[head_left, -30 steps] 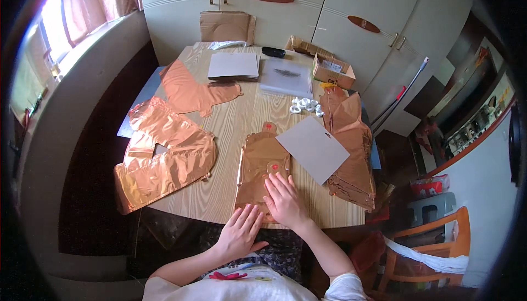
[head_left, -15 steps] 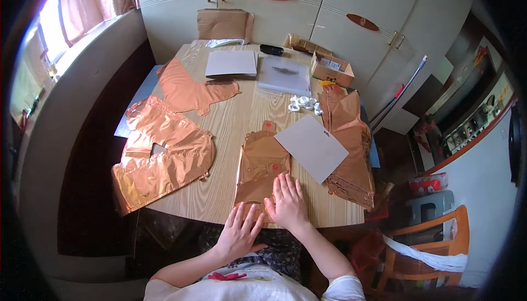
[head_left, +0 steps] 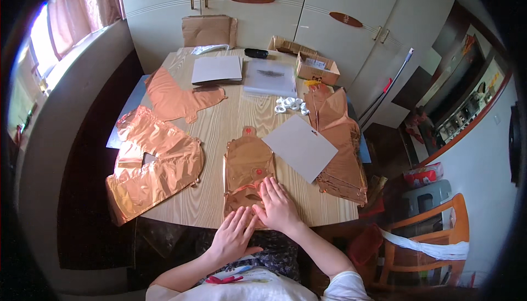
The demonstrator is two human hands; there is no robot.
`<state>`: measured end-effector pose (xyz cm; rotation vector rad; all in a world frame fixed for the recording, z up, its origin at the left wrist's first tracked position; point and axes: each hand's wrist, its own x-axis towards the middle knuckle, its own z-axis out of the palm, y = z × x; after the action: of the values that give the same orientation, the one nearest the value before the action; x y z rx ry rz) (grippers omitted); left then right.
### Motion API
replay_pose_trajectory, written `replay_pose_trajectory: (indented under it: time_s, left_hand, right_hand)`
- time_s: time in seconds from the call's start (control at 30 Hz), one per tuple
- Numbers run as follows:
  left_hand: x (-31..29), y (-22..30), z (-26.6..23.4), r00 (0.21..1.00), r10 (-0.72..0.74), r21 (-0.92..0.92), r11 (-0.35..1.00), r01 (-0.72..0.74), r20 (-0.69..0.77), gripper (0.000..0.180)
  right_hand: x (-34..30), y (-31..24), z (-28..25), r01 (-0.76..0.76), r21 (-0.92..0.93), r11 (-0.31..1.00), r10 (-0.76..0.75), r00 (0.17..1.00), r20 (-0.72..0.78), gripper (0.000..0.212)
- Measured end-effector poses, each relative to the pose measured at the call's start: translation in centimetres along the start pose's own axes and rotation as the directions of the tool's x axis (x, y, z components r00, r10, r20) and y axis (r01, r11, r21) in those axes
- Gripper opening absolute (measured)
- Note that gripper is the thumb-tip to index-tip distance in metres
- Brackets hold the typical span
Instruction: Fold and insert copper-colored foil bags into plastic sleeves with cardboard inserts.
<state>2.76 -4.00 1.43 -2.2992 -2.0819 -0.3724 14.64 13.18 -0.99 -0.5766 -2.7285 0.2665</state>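
A folded copper-coloured foil balloon (head_left: 248, 155) lies flat at the table's near edge, with a small tab at its far end and two red spots. My right hand (head_left: 276, 206) rests flat on its near right part, fingers stretched out and pointing away. My left hand (head_left: 233, 234) lies open at its near left corner, fingertips on the foil and palm over the table edge. The fingers of both hands almost meet. Some creases show in the foil just ahead of them, and its near end is partly hidden by the hands.
Two foil balloons, one crinkled (head_left: 159, 161) and one smoother (head_left: 178, 99), lie at left. A white card (head_left: 301, 148) partly covers a foil stack (head_left: 343, 161) at right. Farther back are white ribbon rolls (head_left: 291, 105), white cards (head_left: 217, 69), a clear packet (head_left: 269, 84) and a cardboard box (head_left: 318, 73).
The whole view has shifted, so the table sits farther left and slightly lower. Both hands stay flat on the foil, with only a slight shift, and more creases show ahead of them.
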Motion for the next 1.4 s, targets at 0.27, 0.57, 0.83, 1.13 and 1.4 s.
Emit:
replay_pose_trajectory:
  time_s: [0.27,0.57,0.83,1.13,1.4]
  left_hand:
    - [-0.1,0.2,0.0,0.999,-0.012,0.041,0.999,0.01,0.05,0.09]
    - [0.1,0.1,0.2,0.997,0.006,0.045,0.999,-0.01,0.079,0.092]
    - [0.1,0.2,0.1,0.997,-0.005,0.06,0.998,0.0,0.079,0.095]
    - [0.0,0.3,0.0,0.996,-0.02,0.064,0.998,0.014,0.088,0.095]
    - [-0.3,0.4,0.4,0.995,-0.049,0.087,0.995,0.042,0.09,0.094]
  right_hand:
    - [2.2,2.4,-0.5,-0.054,-0.028,0.998,0.052,0.997,-0.056,0.055]
    - [4.7,7.0,1.0,-0.052,-0.087,0.995,0.052,0.999,-0.005,0.052]
    - [7.4,7.4,0.4,-0.08,-0.144,0.986,0.074,0.996,-0.047,0.05]
    - [4.3,3.5,1.6,0.045,0.03,0.999,-0.043,0.998,-0.052,0.051]
    - [7.3,3.0,0.4,0.176,0.009,0.984,-0.177,0.983,0.043,0.045]
